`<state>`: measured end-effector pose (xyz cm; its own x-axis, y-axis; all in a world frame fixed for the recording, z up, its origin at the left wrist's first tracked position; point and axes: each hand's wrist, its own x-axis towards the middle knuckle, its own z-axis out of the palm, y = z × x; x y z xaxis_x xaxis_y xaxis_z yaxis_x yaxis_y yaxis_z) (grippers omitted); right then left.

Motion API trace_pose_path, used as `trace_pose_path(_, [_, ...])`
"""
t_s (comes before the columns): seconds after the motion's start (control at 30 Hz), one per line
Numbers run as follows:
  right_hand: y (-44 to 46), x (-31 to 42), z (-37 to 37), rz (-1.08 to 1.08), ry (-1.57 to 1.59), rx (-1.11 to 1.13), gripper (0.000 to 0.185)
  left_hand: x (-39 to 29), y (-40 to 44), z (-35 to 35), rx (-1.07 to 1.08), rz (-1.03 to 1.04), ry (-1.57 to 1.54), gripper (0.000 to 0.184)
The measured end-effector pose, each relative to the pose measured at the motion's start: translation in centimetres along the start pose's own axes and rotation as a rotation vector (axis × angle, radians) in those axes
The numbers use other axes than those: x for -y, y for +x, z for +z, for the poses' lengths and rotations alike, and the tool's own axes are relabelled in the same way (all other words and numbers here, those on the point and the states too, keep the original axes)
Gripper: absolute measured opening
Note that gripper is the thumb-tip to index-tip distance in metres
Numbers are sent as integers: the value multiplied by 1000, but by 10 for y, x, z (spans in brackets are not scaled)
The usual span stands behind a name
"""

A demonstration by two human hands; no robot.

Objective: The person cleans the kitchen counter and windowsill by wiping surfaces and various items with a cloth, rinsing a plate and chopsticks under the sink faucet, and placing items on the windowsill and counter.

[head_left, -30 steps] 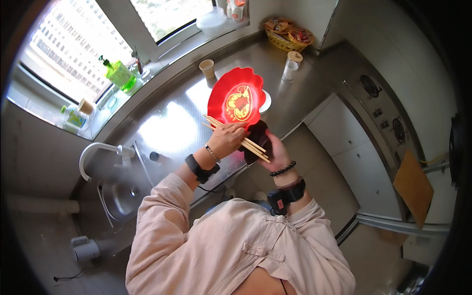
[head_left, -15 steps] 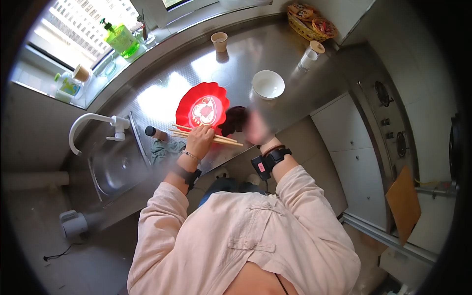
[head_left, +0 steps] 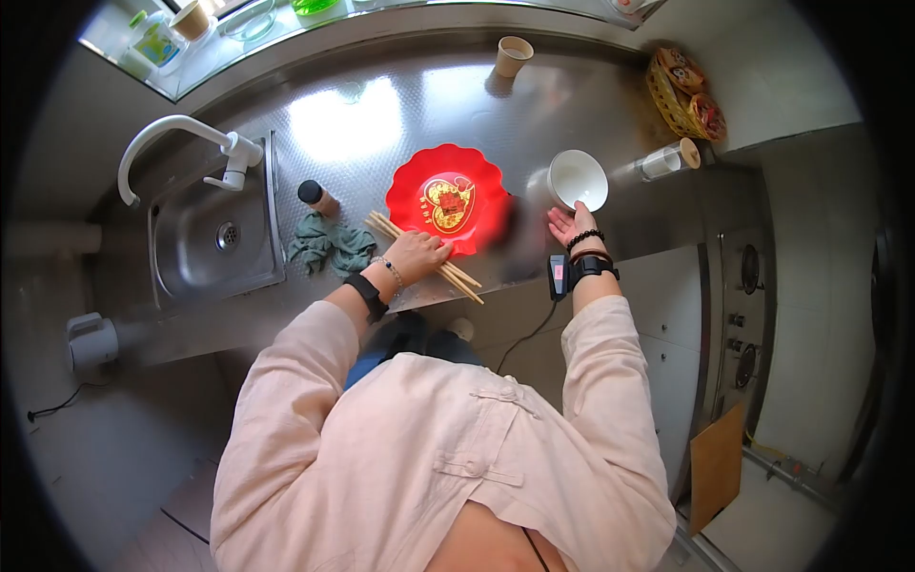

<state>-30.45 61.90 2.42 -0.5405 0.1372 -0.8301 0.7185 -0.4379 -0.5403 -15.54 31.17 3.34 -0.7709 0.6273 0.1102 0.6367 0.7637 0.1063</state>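
The right hand [head_left: 573, 226] has moved to the white bowl [head_left: 578, 179].

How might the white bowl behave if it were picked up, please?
The white bowl would probably stay stiff, as its rim looks evenly round. Its smooth, glossy surface may be slippery. It looks ceramic, so it could chip if knocked.

Pale pink cloth shirt [head_left: 400, 448], knotted fastenings [head_left: 474, 469]; past shirt's left cuff [head_left: 335, 324], black wristband [head_left: 367, 296], beaded bracelet [head_left: 390, 273]; past right cuff [head_left: 598, 313], black cabled box [head_left: 559, 277].

A dark thing [head_left: 499, 229] is blurred, the green bottle [head_left: 313, 6] cut off above
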Motion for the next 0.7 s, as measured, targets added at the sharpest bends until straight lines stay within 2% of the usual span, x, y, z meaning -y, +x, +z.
trace_pose_path(0.07, [9,1,0,-4,-10,-10,33,-1,0,-7,-23,-10,-26,18])
trace_pose_path(0.1, [13,-1,-1,-3,-26,-12,33,-1,0,-11,-71,-1,-45,22])
trace_pose_path(0.17, [6,-6,0,-260,-71,-40,33,2,-1,-23,-129,-3,-67,28])
trace_pose_path(0.23, [-21,-8,4,-340,-100,34,32,2,-7,-37,-403,-98,-236,27])
trace_pose_path(0.27, [-40,-7,9,-368,-212,94,33,0,-11,-50,-524,-197,-324,28])
trace_pose_path(0.3, [-57,-8,16,-392,-318,150,33,-2,-18,-54,-526,-202,-336,28])
trace_pose_path(0.37, [-96,-14,40,-483,-520,185,28,-1,-34,-58,-625,-381,-495,20])
trace_pose_path(0.4, [-102,-20,51,-477,-556,252,24,-2,-41,-58,-628,-375,-505,20])
trace_pose_path(0.43, [-98,-23,56,-466,-786,292,22,-3,-48,-58,-590,-402,-477,18])
trace_pose_path(0.47, [-68,-39,55,-578,-779,431,24,-4,-52,-57,-552,-432,-447,16])
trace_pose_path(0.5, [-58,-53,66,-759,-885,416,32,-4,-51,-60,-559,-430,-450,16])
trace_pose_path(0.53, [-64,-57,79,-782,-1008,367,40,-4,-50,-68,-623,-408,-449,14])
trace_pose_path(0.57, [-94,-53,96,-760,-1109,369,49,-3,-49,-75,-684,-387,-448,13])
trace_pose_path(0.63, [-83,-57,104,-701,-1204,428,57,2,-44,-84,-733,-396,-452,14])
trace_pose_path(0.7, [-74,-60,107,-643,-1329,368,58,10,-41,-90,-817,-429,-495,13])
